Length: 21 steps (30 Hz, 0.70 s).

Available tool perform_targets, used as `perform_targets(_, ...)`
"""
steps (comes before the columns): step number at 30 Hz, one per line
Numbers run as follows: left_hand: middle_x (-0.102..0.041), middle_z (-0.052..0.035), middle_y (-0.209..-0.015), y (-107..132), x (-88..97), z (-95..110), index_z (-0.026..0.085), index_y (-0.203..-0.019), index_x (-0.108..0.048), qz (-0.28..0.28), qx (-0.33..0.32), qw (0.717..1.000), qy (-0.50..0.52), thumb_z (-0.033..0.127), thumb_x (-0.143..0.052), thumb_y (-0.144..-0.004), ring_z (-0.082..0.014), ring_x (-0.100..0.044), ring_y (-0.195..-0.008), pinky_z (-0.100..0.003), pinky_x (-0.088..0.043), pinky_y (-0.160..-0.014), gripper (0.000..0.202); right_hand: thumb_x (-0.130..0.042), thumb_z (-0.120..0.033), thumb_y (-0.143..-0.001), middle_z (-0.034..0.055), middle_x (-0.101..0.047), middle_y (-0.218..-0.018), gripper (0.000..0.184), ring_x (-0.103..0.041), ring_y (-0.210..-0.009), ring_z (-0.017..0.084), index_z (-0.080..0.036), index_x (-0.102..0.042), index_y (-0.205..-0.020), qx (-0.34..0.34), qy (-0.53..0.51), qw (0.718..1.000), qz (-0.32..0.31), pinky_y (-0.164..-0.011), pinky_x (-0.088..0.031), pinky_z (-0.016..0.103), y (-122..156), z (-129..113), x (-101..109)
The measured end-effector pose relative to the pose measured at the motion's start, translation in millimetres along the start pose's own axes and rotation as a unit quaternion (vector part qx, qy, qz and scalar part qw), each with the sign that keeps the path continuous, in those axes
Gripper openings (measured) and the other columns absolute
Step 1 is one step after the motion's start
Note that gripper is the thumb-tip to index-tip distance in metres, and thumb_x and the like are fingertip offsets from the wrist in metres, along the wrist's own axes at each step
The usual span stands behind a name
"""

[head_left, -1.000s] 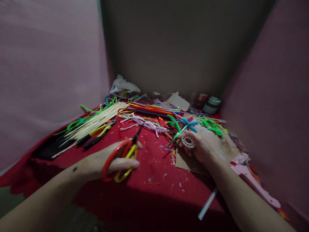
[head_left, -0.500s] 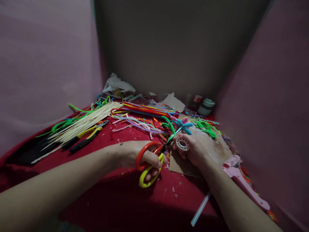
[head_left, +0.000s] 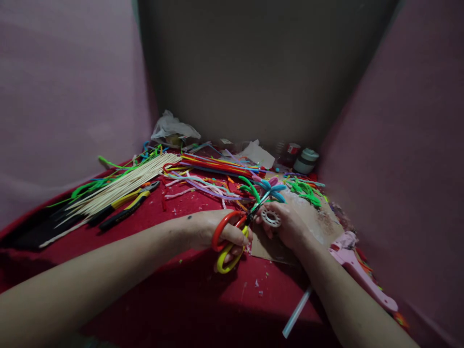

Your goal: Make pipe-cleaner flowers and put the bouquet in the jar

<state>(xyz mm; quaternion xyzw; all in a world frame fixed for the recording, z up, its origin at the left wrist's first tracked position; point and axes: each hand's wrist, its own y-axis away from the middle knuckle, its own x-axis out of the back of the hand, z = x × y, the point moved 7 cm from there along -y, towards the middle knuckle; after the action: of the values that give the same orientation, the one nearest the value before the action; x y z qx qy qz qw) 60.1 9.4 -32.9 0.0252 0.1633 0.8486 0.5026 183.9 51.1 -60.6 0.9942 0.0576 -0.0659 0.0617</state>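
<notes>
My left hand (head_left: 208, 232) is closed round the red and yellow handles of a pair of scissors (head_left: 229, 238). Their blades reach up to the stem of a pipe-cleaner flower (head_left: 266, 188) with blue, pink and green petals. My right hand (head_left: 290, 227) grips that stem together with a white round spool (head_left: 271, 217), just right of the scissors. Both hands rest over a red cloth (head_left: 152, 227), and the right one lies on a piece of brown cardboard (head_left: 319, 220).
A bundle of thin wooden sticks (head_left: 119, 186) and yellow-handled pliers (head_left: 126, 205) lie at the left. Loose coloured pipe cleaners (head_left: 213, 166) fill the back, with small jars (head_left: 306, 159) and a plastic bag (head_left: 172, 128). A pink glue gun (head_left: 357, 268) and a white stick (head_left: 297, 311) lie at the right.
My left hand carried the scissors rightward from the open cloth to the flower stem beside my right hand. The right hand stayed on the spool and flower.
</notes>
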Motion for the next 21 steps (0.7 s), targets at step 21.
perform_targets(21, -0.058, -0.0064, -0.068, 82.8, 79.8, 10.1, 0.016, -0.088, -0.055, 0.31, 0.077, 0.695, -0.644, 0.032, -0.039, -0.083, -0.0157, -0.047, -0.056, -0.025, -0.026, -0.05, 0.023, -0.063, -0.023, -0.063, 0.0031, -0.066, -0.072, 0.016, -0.059, -0.064, 0.016, -0.019, -0.067, -0.078, 0.037, -0.011, 0.999, -0.007, -0.063, -0.047, 0.03, 9.5, -14.3, 2.2)
